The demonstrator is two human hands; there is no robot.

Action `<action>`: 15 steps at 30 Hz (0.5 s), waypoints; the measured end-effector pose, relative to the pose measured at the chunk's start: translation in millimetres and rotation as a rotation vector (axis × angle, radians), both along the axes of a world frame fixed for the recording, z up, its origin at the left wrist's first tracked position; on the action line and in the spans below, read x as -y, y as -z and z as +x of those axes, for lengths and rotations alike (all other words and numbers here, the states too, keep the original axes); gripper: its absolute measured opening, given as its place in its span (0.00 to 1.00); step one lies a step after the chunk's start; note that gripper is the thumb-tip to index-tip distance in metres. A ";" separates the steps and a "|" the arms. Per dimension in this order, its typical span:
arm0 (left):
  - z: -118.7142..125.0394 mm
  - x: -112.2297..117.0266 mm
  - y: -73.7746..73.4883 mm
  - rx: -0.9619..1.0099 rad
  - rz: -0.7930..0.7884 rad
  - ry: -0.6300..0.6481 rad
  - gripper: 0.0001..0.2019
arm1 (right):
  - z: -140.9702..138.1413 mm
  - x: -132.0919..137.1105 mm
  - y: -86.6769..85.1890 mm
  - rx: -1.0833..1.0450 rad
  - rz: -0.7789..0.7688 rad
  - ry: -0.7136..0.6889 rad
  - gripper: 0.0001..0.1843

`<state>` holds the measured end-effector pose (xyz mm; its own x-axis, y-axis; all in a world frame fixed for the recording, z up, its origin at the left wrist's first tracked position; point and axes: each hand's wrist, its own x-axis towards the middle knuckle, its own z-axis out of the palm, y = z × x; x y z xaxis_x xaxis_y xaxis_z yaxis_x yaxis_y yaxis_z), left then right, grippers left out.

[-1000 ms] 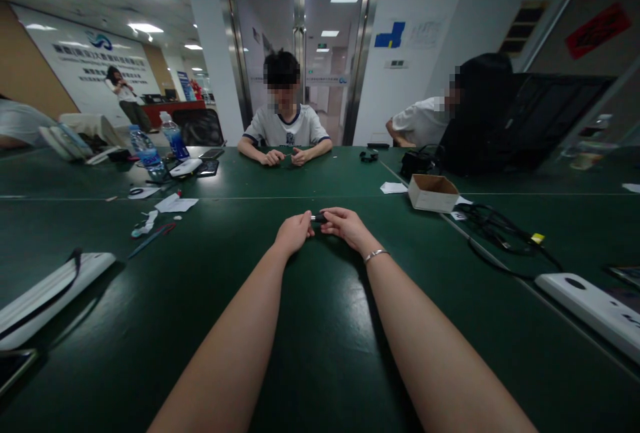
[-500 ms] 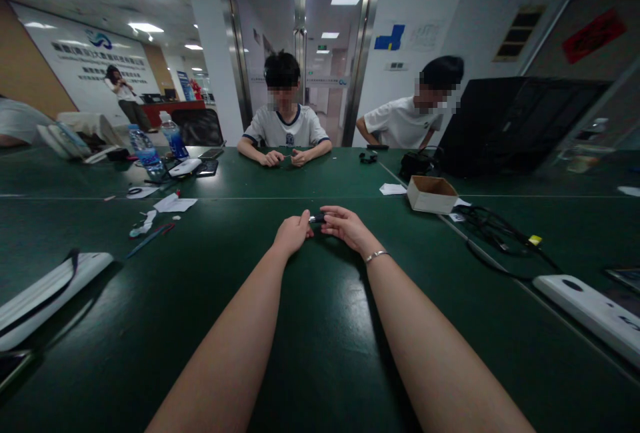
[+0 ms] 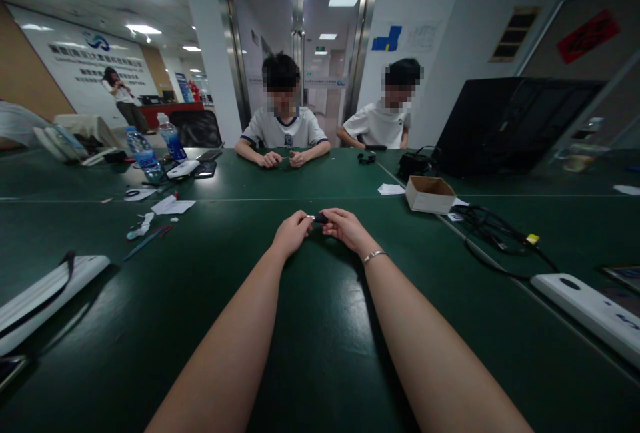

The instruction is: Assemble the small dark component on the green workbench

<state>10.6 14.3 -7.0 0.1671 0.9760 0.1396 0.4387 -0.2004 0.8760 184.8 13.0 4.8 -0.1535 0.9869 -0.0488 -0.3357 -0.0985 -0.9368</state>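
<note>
Above the green table (image 3: pixel 310 326), a small dark object with a silver end (image 3: pixel 320 218) spans the gap between my hands; its exact kind is too small to make out. The thumb and fingers of my left hand (image 3: pixel 293 232) pinch its silver end. On the other side, my right hand (image 3: pixel 345 228) grips the black end between thumb and fingers, with a silver bracelet (image 3: pixel 374 256) at the wrist. Fingertips hide part of the object at both ends.
An open cardboard box (image 3: pixel 430 195) stands right of my hands, near coiled black cables (image 3: pixel 483 225) and a white power strip (image 3: pixel 590 310). Paper scraps (image 3: pixel 173 205), a thin blue tool (image 3: pixel 147 244) and water bottles (image 3: pixel 144 153) lie or stand left. Two people sit opposite.
My right thumb and fingers have closed in on the black end, and my left fingers have shifted slightly on the silver end. The person at the far right has moved left and sits more upright.
</note>
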 end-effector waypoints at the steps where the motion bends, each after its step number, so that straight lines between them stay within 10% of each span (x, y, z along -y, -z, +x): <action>1: -0.2 -0.5 0.1 -0.006 0.004 0.011 0.15 | 0.0 -0.1 0.3 0.000 0.001 0.002 0.03; 15: -0.5 3.7 -6.5 -0.135 0.014 -0.026 0.27 | 2.8 0.4 2.0 0.029 0.046 -0.053 0.08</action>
<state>10.1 10.6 -0.5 0.1604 0.9783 0.1313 0.5577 -0.1996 0.8057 187.6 12.6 2.8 -0.2046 0.9788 -0.0084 -0.3037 -0.0716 -0.9501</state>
